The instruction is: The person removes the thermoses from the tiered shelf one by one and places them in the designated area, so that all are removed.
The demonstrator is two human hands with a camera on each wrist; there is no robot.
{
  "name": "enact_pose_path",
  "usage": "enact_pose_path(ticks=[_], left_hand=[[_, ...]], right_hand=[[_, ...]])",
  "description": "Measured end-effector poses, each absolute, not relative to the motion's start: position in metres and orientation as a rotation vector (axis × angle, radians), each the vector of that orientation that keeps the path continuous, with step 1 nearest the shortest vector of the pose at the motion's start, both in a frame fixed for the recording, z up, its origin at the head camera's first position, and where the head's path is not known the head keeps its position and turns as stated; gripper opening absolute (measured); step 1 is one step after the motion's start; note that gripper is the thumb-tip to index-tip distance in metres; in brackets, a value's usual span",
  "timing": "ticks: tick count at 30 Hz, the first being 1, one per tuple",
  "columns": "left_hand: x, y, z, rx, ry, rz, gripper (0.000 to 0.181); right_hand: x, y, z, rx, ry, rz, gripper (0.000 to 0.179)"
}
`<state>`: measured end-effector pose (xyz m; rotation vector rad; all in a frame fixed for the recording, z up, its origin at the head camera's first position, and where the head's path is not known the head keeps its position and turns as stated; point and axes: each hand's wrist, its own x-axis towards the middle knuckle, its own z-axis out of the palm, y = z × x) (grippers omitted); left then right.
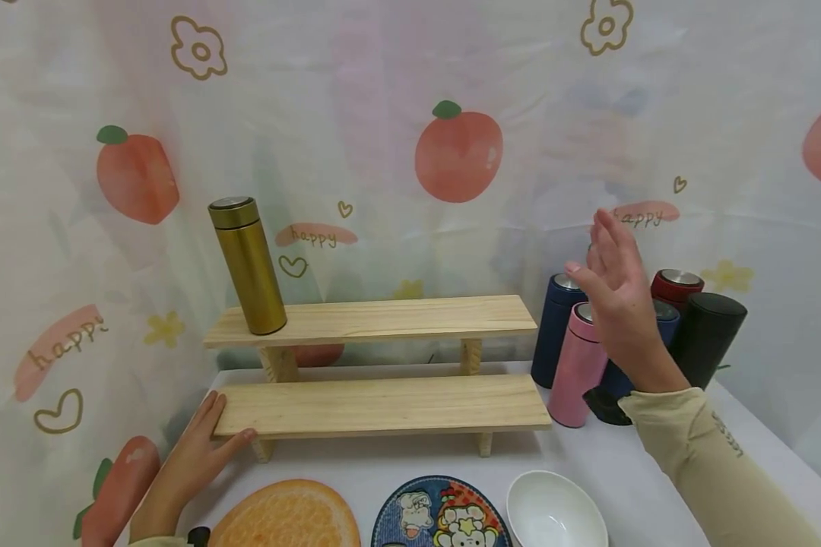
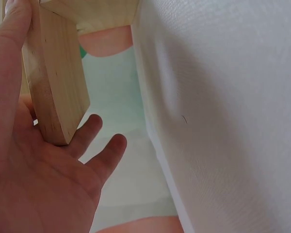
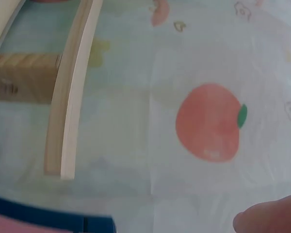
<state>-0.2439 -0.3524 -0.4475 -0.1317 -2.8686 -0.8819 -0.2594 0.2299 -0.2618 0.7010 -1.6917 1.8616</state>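
Observation:
My left hand (image 1: 194, 460) rests against the left end of the lower plank of a two-tier wooden shelf (image 1: 383, 406). Its thumb lies along the front edge; in the left wrist view the palm touches the plank end (image 2: 56, 87), and two fingers (image 2: 109, 155) stretch out straight below. My right hand (image 1: 622, 304) is raised with nothing in it, fingers straight, in front of several thermos bottles. Closest to it are a pink thermos (image 1: 578, 372) and a dark blue thermos (image 1: 554, 334). A gold thermos (image 1: 249, 266) stands on the upper plank's left end.
A red thermos (image 1: 673, 285) and a black thermos (image 1: 708, 334) stand behind my right forearm, with another blue one partly hidden. Along the front lie an orange round mat (image 1: 287, 520), a denim-blue cartoon mat (image 1: 417, 516) and a white bowl (image 1: 554, 509). Printed cloth (image 1: 383, 167) hangs behind.

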Motion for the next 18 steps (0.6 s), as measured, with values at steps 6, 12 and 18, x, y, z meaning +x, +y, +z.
enact_pose_path(ticks=[6, 12, 18], left_hand=[[-0.245, -0.353, -0.447, -0.144, -2.859, -0.880, 0.106], [-0.246, -0.354, -0.448, -0.149, -2.860, -0.903, 0.106], [-0.244, -0.354, -0.447, -0.150, -2.847, -0.935, 0.105]], right_hand=[[-0.269, 0.192, -0.257, 0.758, -1.730, 1.917, 0.080], [-0.281, 0.157, -0.260, 0.830, -1.760, 1.968, 0.080], [-0.294, 0.125, -0.264, 0.851, -1.792, 2.034, 0.083]])
